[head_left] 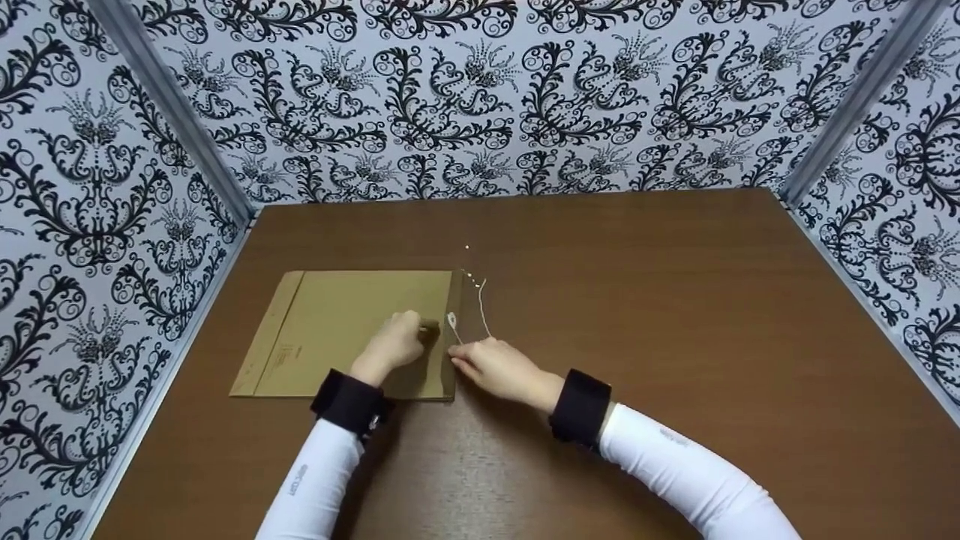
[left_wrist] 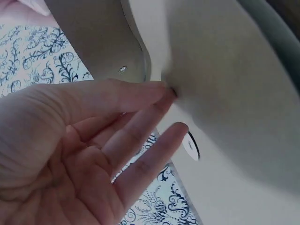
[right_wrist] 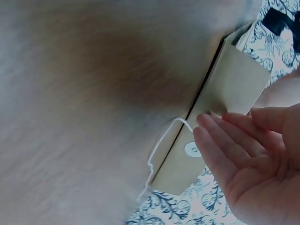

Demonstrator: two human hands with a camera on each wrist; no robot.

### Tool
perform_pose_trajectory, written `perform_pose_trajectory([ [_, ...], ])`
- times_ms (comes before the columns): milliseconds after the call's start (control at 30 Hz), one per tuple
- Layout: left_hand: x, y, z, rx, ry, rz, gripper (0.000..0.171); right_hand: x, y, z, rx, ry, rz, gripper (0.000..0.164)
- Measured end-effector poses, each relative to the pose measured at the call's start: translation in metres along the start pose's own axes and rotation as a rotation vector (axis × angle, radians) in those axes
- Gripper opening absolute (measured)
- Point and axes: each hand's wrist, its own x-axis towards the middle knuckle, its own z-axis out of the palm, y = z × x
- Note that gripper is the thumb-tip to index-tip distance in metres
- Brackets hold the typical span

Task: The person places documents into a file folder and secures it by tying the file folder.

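A brown kraft envelope (head_left: 352,315) lies flat on the table, its narrow flap (right_wrist: 236,82) toward the right. My left hand (head_left: 391,346) is over the envelope's right part, thumb and fingertips pinching its panel near the mouth. Beside it, my right hand (head_left: 501,367) pinches the flap's edge, fingers on the outer face and thumb tip hidden behind it. One white button (right_wrist: 192,149) sits on the flap, and another white button (left_wrist: 191,146) shows just past my left fingertips. A thin white string (head_left: 482,307) trails from the flap side, passing beside my right hand.
The brown wooden table (head_left: 637,300) reaches away to the right and behind the envelope. Patterned black-and-white walls (head_left: 480,97) with grey corner posts enclose it at the back and both sides. Small white specks (head_left: 466,247) lie just behind the envelope.
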Motion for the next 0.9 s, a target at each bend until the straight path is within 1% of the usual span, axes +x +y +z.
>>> perform_pose_trajectory([
  [100,0.001,-0.004,-0.002,-0.075,-0.017,0.003,0.035,0.000,-0.003,0.003,-0.115,0.002,-0.056,0.020],
  [200,0.002,-0.007,-0.002,-0.138,-0.029,0.008,0.044,-0.001,-0.005,0.005,-0.214,-0.001,-0.080,0.018],
  [300,0.003,-0.008,-0.003,-0.166,-0.031,-0.025,0.049,0.000,-0.010,0.006,-0.289,-0.004,-0.094,0.018],
  [400,0.004,-0.009,-0.003,-0.175,-0.030,-0.054,0.050,0.001,-0.014,0.006,-0.350,-0.006,-0.094,0.017],
  [467,0.004,-0.010,-0.002,-0.179,-0.029,-0.060,0.049,0.002,-0.016,0.007,-0.385,-0.004,-0.093,0.016],
  [633,0.004,-0.014,0.000,-0.191,0.006,-0.048,0.045,0.004,-0.017,0.012,-0.448,-0.017,-0.117,0.017],
  [833,0.005,-0.015,0.007,-0.223,0.061,-0.049,0.036,0.004,-0.015,0.016,-0.457,-0.026,-0.131,0.016],
  [900,0.005,-0.014,0.007,-0.225,0.077,-0.056,0.032,0.004,-0.015,0.015,-0.460,-0.028,-0.139,0.016],
])
